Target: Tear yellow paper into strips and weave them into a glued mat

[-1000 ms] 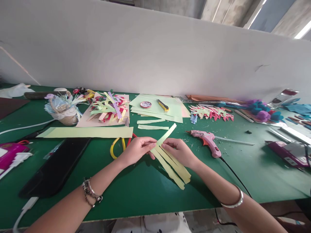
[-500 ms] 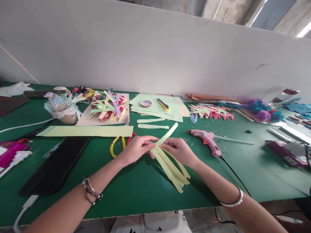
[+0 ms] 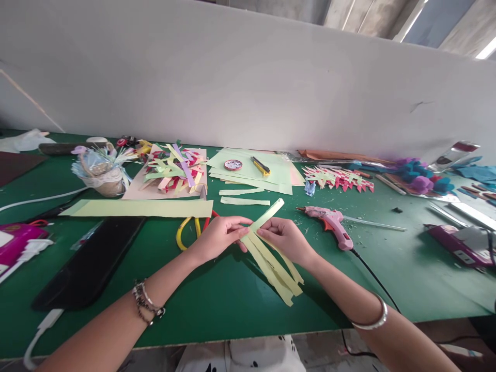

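Note:
My left hand [image 3: 219, 236] and my right hand [image 3: 285, 238] meet at the middle of the green table [image 3: 217, 305], both pinching a bundle of pale yellow paper strips [image 3: 271, 258]. One strip end sticks up and away from the fingers; the other ends fan out toward me on the table. Yellow-handled scissors [image 3: 188, 230] lie just left of my left hand. A pink glue gun [image 3: 329, 222] lies just right of my right hand.
A long pale yellow sheet [image 3: 143, 208], two loose strips [image 3: 244, 196], a heap of coloured strips [image 3: 174, 173], a stack of green paper [image 3: 251, 170] with a yellow cutter [image 3: 260, 166] and tape roll [image 3: 232, 165]. A black flat case [image 3: 89, 263] lies left. A white wall stands behind.
The fanned lower ends of the strips have drawn closer together and shifted slightly. Both hands stay in about the same place.

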Tool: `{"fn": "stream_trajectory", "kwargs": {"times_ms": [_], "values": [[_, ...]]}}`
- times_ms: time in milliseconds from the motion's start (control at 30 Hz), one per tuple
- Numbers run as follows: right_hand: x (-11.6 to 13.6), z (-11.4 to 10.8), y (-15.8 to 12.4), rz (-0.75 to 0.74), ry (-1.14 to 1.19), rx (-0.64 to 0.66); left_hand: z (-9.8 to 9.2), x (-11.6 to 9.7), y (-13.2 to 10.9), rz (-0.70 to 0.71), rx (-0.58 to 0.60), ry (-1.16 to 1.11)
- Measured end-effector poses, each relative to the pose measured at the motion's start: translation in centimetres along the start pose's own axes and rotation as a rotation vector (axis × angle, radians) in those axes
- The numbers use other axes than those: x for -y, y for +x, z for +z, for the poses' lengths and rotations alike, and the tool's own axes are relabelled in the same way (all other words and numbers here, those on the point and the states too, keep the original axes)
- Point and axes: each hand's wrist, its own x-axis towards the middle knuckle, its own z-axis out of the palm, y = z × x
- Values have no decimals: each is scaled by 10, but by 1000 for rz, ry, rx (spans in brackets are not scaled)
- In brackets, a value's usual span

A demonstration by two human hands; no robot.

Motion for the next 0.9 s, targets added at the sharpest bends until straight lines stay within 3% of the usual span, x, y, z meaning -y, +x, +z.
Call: {"fn": "stream_trajectory", "kwargs": {"times_ms": [300,500,700,900], "values": [[1,0,0,-4,-50,24,0,2,2,4,29,3],[5,-2,-1,-110,14,74,0,-1,1,-3,48,-19],[5,-1,1,-21,90,-48,2,2,1,-33,52,-19],[2,-1,3,14,13,-11,5,-2,0,-44,20,230]]}}
